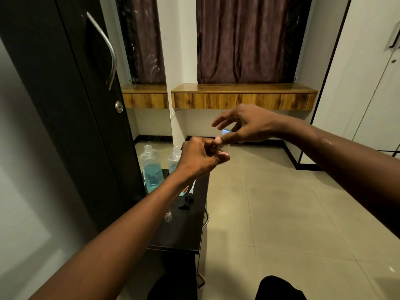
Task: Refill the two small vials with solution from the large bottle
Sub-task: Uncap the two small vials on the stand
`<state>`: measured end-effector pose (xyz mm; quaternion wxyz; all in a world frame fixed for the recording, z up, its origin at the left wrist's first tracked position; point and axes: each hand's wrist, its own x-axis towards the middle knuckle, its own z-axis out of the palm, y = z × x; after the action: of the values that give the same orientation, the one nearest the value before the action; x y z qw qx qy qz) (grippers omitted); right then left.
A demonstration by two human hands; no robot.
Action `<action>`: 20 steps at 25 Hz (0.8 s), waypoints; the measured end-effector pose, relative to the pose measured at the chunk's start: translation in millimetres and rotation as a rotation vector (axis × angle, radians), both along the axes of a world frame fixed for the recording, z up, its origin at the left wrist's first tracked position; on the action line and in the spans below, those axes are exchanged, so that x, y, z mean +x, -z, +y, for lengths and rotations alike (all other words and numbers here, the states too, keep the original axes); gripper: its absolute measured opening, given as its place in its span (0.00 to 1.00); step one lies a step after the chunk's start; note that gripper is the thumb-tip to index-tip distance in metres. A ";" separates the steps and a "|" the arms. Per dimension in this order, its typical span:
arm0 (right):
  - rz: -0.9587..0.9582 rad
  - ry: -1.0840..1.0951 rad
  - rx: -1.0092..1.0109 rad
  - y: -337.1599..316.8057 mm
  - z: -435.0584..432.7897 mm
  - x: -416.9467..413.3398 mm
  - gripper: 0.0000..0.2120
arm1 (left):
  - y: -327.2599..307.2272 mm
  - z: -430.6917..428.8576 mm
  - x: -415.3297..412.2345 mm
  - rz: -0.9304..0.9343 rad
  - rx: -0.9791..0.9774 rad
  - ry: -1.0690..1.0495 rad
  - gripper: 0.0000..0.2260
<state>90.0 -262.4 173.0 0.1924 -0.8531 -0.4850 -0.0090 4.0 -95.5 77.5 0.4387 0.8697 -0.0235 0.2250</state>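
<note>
My left hand (199, 158) is raised over the table and grips a small clear vial (224, 154) with a red mark. My right hand (244, 124) is just above and to the right of it, with the thumb tip touching the vial's top. A small blue cap (225, 132) sits between the fingers of my right hand. The large clear bottle (174, 158) with blue solution stands uncapped on the black table (184, 234), partly hidden behind my left wrist. A second small vial (168, 215) stands on the table nearer to me.
A black bottle top (186, 203) lies on the table beside the bottle. A mirror panel (151, 131) on the left shows the bottle's reflection (150, 167). A dark wardrobe door (71, 105) stands left. A wooden shelf (242, 96) and tiled floor (292, 213) lie beyond.
</note>
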 end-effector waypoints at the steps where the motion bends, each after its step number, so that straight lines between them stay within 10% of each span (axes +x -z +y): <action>1: -0.012 0.046 0.003 1.1 1.5 -0.6 0.29 | 0.1 0.2 0.2 -0.006 -0.002 -0.004 0.17; 13: 0.057 -0.074 0.033 10.3 11.1 -9.6 0.10 | 18.7 26.4 -15.0 0.360 -0.257 0.307 0.15; 20: 0.140 0.043 0.181 72.4 32.4 -17.1 0.14 | 93.6 49.9 -49.3 0.182 -0.226 -0.069 0.15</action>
<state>72.9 -230.0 100.6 0.3020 -0.8409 -0.4492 0.0029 -45.3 -45.6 -16.2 0.5261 0.8319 0.0719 0.1613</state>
